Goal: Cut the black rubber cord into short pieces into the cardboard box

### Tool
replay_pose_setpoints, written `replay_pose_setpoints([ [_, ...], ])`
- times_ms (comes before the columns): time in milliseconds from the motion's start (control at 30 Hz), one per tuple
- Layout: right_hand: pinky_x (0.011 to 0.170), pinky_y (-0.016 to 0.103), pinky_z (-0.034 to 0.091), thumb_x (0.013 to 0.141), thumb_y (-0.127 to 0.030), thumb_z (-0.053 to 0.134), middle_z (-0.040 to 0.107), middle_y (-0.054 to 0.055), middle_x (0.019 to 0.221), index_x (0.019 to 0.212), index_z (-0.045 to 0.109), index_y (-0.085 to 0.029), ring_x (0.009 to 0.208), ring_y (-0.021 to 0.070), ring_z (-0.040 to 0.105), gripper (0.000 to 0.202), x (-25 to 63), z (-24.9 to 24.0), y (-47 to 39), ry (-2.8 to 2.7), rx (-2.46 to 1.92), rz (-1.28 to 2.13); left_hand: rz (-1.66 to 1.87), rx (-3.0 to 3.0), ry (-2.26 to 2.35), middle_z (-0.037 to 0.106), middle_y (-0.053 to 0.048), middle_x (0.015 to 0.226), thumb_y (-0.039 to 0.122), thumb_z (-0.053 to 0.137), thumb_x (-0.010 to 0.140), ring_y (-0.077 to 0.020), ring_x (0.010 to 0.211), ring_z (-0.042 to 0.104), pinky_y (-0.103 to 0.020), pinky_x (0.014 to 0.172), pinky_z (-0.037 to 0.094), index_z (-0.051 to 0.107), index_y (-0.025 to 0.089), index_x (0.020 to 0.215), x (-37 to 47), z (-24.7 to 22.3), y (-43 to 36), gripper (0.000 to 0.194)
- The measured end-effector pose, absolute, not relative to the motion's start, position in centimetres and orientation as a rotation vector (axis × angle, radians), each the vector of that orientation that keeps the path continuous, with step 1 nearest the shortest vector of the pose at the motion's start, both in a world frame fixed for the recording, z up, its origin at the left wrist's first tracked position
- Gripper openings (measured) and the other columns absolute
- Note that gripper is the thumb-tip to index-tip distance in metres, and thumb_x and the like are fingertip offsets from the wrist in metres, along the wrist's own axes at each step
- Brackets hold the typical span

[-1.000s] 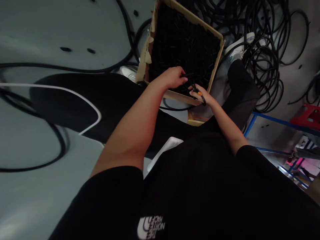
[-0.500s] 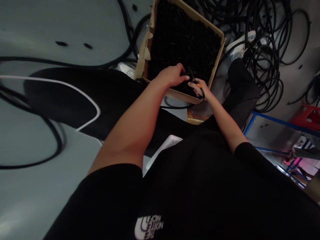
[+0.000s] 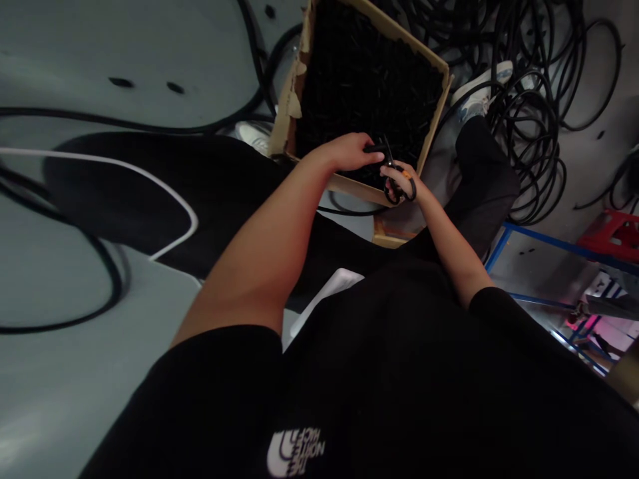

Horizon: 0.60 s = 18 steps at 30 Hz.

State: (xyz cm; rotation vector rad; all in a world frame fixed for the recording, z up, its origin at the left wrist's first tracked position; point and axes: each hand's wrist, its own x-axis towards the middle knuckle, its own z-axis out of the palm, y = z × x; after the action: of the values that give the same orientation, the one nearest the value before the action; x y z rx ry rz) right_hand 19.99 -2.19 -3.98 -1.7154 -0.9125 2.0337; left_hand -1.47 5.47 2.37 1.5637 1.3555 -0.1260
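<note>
Over the near side of a cardboard box (image 3: 292,110), my left hand (image 3: 349,152) pinches a short length of black hose (image 3: 375,149) between thumb and fingers. My right hand (image 3: 403,174) is closed round the handles of a pair of scissors (image 3: 412,189), black with an orange part. The scissor blades point up beside the free end of the hose, close to my left thumb. Whether the blades touch the hose, I cannot tell. Many short black pieces (image 3: 369,73) fill the box below both hands.
Coils of black hose (image 3: 539,133) lie on the floor at the right, around my shoe (image 3: 482,90). A longer hose (image 3: 150,123) runs across the floor at left, near two small black pieces (image 3: 174,87). At far right are a blue frame (image 3: 499,243) and a red stool (image 3: 612,233).
The scissors have turned, with their handles now spread apart and easier to see. Both hands have shifted slightly to the right, and the hose in my left hand shows more clearly.
</note>
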Motion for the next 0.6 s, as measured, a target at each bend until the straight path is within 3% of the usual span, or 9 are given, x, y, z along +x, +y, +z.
replay_pose_setpoints([
  [133,0.061,0.024,0.060,0.123,-0.071,0.084,0.073,-0.004,0.083,0.145,0.073,-0.026,0.066,0.0175,0.072,0.052,19.3,-1.4,-2.2,-0.789,-1.682,2.165,-0.118,1.490,1.262,0.084,-0.012,0.100,0.065,0.072,0.111,-0.0347,0.105,0.083,-0.043,0.095,0.065,0.092,0.019,0.127,-0.8,3.0,5.2,0.053],
  [233,0.072,0.027,0.069,0.128,-0.077,0.072,0.085,0.001,0.094,0.164,0.068,-0.025,0.074,0.0200,0.079,0.063,18.7,0.4,-2.2,-0.647,-1.638,2.278,-0.082,1.463,1.282,0.078,-0.009,0.089,0.062,0.076,0.108,-0.0306,0.093,0.077,-0.040,0.088,0.061,0.090,0.019,0.115,-0.8,3.0,5.1,0.046],
  [367,0.075,0.028,0.071,0.133,-0.076,0.056,0.091,0.006,0.097,0.166,0.063,-0.023,0.079,0.0228,0.084,0.062,18.7,1.1,-2.5,-0.425,-1.508,2.435,-0.059,1.486,1.315,0.074,-0.007,0.081,0.052,0.079,0.104,-0.0287,0.088,0.074,-0.038,0.086,0.058,0.089,0.018,0.111,-0.9,3.6,5.2,0.037],
  [433,0.061,0.024,0.061,0.134,-0.074,0.053,0.085,0.001,0.087,0.159,0.065,-0.024,0.062,0.0184,0.071,0.058,18.8,0.6,-2.8,-0.366,-1.441,2.439,-0.053,1.503,1.297,0.073,-0.006,0.079,0.050,0.079,0.104,-0.0284,0.087,0.074,-0.038,0.085,0.058,0.089,0.017,0.111,-0.8,3.9,5.3,0.035],
  [500,0.050,0.020,0.043,0.136,-0.072,0.049,0.073,-0.007,0.073,0.147,0.066,-0.025,0.046,0.0129,0.045,0.052,18.9,-0.3,-3.1,-0.350,-1.385,2.432,-0.062,1.533,1.275,0.074,-0.006,0.080,0.049,0.078,0.105,-0.0290,0.089,0.076,-0.038,0.085,0.059,0.091,0.016,0.114,-0.7,4.0,5.3,0.037],
  [567,0.046,0.018,0.031,0.137,-0.067,0.049,0.061,-0.012,0.066,0.135,0.063,-0.027,0.042,0.0104,0.027,0.043,18.9,-1.1,-3.2,-0.378,-1.336,2.443,-0.083,1.581,1.267,0.076,-0.007,0.083,0.051,0.074,0.108,-0.0309,0.094,0.079,-0.038,0.088,0.061,0.092,0.016,0.121,-0.7,3.7,5.4,0.041],
  [600,0.046,0.018,0.029,0.136,-0.065,0.052,0.058,-0.013,0.064,0.132,0.062,-0.027,0.042,0.0101,0.025,0.039,19.0,-1.4,-3.2,-0.418,-1.330,2.451,-0.103,1.607,1.271,0.078,-0.008,0.086,0.052,0.072,0.110,-0.0322,0.098,0.081,-0.038,0.091,0.062,0.093,0.016,0.127,-0.7,3.4,5.5,0.044],
])
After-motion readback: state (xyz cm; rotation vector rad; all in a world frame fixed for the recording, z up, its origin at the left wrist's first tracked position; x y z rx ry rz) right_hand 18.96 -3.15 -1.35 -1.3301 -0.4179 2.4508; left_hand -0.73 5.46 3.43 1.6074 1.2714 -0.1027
